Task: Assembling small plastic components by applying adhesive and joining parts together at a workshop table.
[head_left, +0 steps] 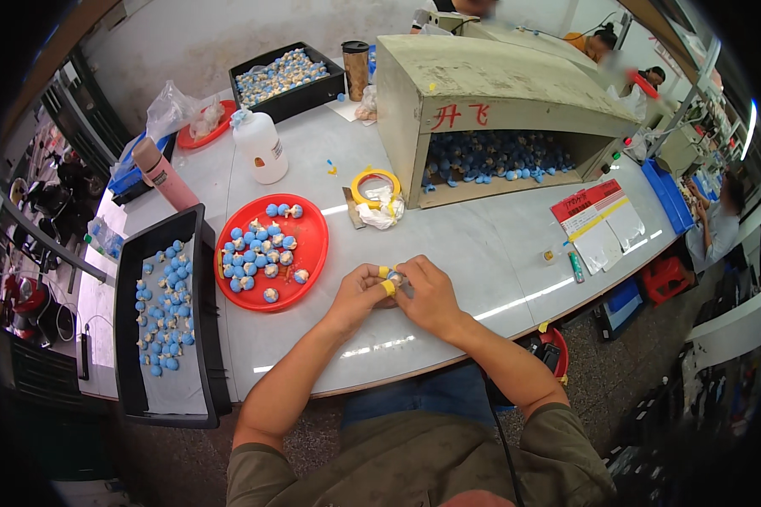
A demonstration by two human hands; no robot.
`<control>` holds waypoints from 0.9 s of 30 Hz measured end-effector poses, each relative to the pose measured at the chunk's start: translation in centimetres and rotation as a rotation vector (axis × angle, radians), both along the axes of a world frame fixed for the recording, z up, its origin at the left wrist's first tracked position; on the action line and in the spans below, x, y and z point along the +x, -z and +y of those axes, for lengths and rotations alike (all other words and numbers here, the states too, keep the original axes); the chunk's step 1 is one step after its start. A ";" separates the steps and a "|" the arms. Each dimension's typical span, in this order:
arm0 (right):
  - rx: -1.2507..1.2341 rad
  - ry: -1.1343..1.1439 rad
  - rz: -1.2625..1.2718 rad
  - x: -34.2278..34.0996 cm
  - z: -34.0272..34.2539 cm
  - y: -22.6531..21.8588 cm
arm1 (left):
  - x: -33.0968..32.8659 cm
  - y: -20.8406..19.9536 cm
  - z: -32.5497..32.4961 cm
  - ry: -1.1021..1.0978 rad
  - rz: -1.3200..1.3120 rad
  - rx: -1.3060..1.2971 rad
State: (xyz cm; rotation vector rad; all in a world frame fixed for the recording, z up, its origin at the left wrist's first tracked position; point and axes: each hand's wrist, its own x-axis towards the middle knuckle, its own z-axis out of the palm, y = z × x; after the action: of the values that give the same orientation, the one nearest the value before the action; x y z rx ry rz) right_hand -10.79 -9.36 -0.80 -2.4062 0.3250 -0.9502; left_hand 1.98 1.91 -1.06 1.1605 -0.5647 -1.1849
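My left hand, with yellow tape wrapped round its fingertips, pinches a small blue-and-cream ball piece above the front part of the table. My right hand closes on the same piece from the other side, fingers bent inward. Most of the piece is hidden by the fingers. To the left of my hands, a round red plate holds many similar blue-and-cream balls. Further left, a black tray lined with white sheet carries more of these balls in loose rows.
A beige metal box machine full of blue pieces stands behind my hands. Nearby lie a yellow tape roll, a white bottle, a pink flask and a black bin of pieces. Papers rest at the right.
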 end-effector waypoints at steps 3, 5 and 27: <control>0.026 -0.077 0.009 -0.7 0.5 -0.6 | 0.1 0.6 0.0 0.006 -0.012 0.037; 0.044 -0.134 0.017 -1.8 0.5 -1.5 | 0.4 0.1 0.4 -0.061 -0.085 0.078; 0.582 0.356 -0.234 -9.7 -10.0 0.4 | -0.2 -1.6 0.6 0.092 -0.015 0.153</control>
State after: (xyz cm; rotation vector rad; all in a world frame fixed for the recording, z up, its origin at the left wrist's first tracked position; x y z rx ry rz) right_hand -20.47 -19.35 -1.19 -1.7198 0.8334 -1.0932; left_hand 1.79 2.53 0.53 1.2851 -0.5511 -1.3167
